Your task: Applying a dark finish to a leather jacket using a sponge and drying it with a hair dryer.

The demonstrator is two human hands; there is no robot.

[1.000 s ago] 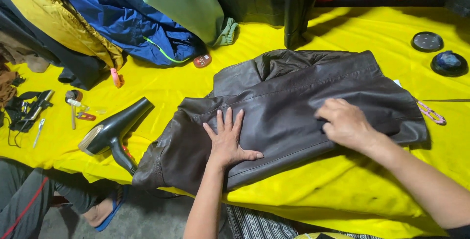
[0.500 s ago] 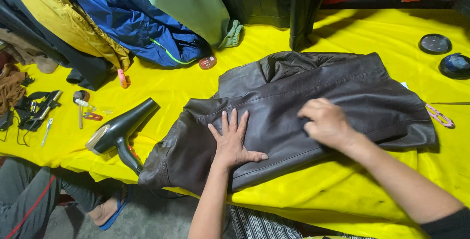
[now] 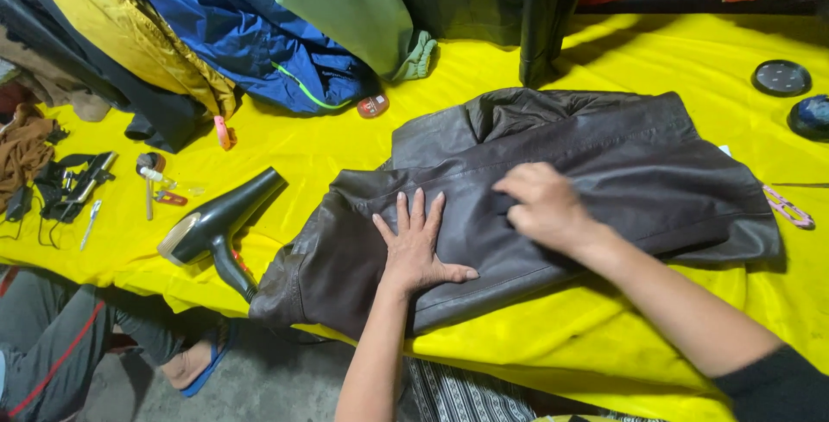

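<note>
Head view, looking down on a table with a yellow cloth (image 3: 604, 336). A dark brown leather jacket (image 3: 604, 171) is lying folded across the middle of it, long axis running left to right, collar end toward the far side, one folded end hanging slightly over the near edge at the left.

Left hand (image 3: 419, 245) is lying flat on the jacket's left half, fingers spread wide and pointing away from the person, thumb out to the right, palm pressing down. Right hand (image 3: 540, 206) is resting on the leather just right of it, fingers curled inward and bunched at a fold; whether it is pinching the fold or only pushing it cannot be told. The two hands are close together but apart. Most of the jacket is stretching off to the right of the right hand.

Left of the jacket, near but not touching, a black hair dryer (image 3: 216, 223) is lying nozzle toward the jacket. Small tools (image 3: 78, 189) are sitting further left. Blue, yellow and green jackets (image 3: 259, 33) are hanging behind. Two dark round lids (image 3: 781, 78) are sitting at far right.
</note>
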